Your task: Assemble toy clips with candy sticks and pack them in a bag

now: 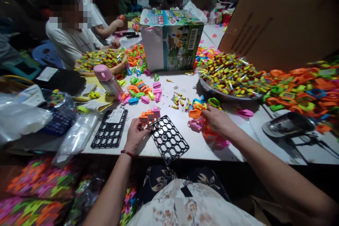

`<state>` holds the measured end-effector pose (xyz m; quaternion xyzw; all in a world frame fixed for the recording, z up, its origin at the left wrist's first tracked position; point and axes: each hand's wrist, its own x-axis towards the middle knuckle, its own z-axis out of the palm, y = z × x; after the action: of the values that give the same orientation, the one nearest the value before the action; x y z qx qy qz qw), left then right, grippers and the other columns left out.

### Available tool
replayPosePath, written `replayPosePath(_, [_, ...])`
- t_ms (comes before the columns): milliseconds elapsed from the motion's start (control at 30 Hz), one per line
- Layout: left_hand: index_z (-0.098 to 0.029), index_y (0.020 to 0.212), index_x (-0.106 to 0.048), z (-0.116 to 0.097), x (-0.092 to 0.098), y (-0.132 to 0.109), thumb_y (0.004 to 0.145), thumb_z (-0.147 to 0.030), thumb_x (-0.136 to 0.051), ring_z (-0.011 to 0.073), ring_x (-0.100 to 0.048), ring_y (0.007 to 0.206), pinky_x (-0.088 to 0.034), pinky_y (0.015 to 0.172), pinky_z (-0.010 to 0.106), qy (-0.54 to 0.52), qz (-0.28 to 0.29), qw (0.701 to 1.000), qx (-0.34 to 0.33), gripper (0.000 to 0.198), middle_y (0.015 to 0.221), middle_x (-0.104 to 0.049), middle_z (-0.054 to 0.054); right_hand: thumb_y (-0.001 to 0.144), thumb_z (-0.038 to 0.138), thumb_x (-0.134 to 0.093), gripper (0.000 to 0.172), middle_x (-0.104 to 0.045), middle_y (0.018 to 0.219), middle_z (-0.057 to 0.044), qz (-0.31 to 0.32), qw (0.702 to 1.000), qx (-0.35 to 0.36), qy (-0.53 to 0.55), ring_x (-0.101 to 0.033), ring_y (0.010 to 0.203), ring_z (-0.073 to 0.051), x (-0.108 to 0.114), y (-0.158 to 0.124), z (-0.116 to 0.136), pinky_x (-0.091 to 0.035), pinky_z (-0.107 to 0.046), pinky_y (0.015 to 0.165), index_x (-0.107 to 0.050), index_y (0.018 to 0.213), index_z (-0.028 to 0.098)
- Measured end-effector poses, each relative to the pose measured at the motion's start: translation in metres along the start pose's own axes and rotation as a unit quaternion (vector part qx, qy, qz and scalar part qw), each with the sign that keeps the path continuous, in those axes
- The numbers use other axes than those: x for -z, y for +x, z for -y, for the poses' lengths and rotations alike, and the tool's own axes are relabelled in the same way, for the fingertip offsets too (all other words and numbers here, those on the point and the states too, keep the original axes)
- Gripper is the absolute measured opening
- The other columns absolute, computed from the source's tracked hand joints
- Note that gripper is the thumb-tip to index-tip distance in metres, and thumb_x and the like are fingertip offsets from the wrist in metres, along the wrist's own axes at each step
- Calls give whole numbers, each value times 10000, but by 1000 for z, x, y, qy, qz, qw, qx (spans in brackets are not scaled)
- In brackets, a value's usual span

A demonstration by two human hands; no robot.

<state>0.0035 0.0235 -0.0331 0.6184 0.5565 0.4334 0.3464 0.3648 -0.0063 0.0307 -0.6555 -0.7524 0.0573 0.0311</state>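
Note:
My left hand point(136, 135) is closed around a few orange plastic toy watches point(147, 117). A pink toy watch point(156, 112) sits against them. Close beside this hand, a black grid tray point(171, 139) lies at the table's front edge. My right hand point(215, 120) reaches into a small pile of orange, pink, blue and green toy watches point(195, 113). Its fingers are bent together over the pile, and what they grip is hidden. Between the hands and further back lie several small clear tubes with yellow and red parts point(180, 99).
Another black grid tray point(109, 130) and a pink-capped bottle point(106, 79) stand left. A printed carton point(172, 42) is at the back. A metal basin point(225, 93) full of tubes and a black scoop point(288, 125) lie right. Two people point(71, 39) sit at the far left.

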Motion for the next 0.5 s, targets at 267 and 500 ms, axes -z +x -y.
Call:
replayPosePath(267, [-241, 1419, -493, -57, 29, 31, 838, -474, -714, 261, -463, 1358, -360, 1172, 451, 203, 46, 933, -292, 665, 1437, -521, 101, 809, 381, -619, 236, -662, 803, -30, 6, 855, 6, 518, -588, 739, -165, -44, 51, 80, -460, -290, 720, -649, 850, 151])
replayPosePath(500, [-196, 1383, -538, -56, 9, 51, 878, -342, -681, 253, -575, 1252, -420, 1060, 403, 240, 177, 910, -287, 545, 1338, -628, 113, 789, 197, -565, 233, -732, 963, -53, 6, 856, 59, 513, -650, 892, -200, -77, 86, 130, -497, -318, 841, -710, 961, 139])
